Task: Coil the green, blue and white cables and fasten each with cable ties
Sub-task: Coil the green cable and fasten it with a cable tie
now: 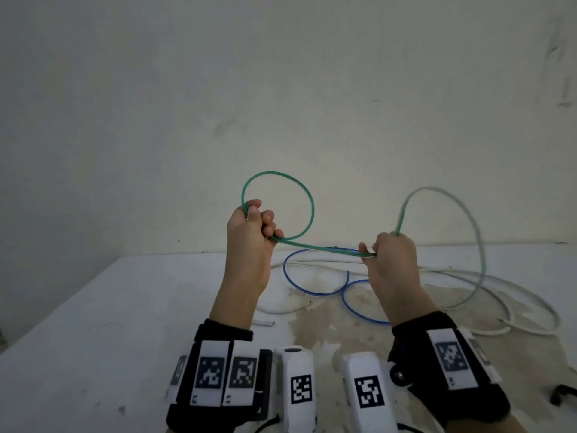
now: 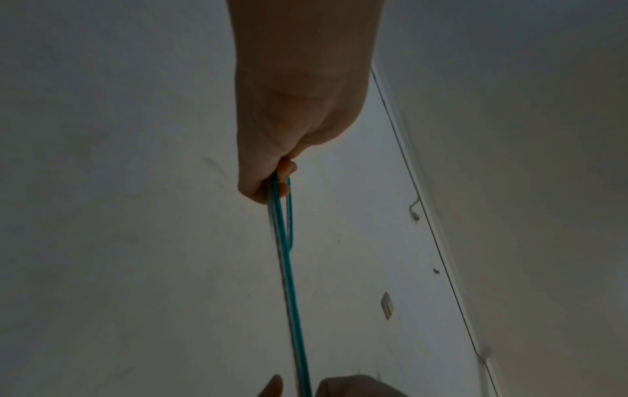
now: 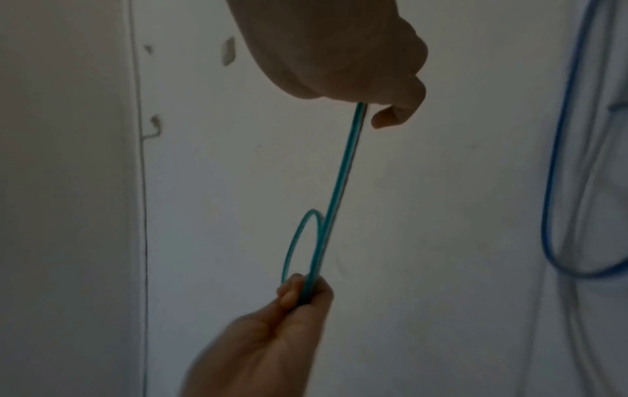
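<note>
Both hands are raised above the table with the green cable between them. My left hand grips a round loop of it that stands up above the fist. From there the cable runs taut to my right hand, which grips it too. A blurred length arcs up from the right fist and drops to the table. In the right wrist view the green cable stretches from my right hand to my left hand. The blue cable and white cable lie loose on the table.
The white table is stained at its middle and meets a pale wall behind. A short white piece lies near my left wrist. A small dark object sits at the right edge.
</note>
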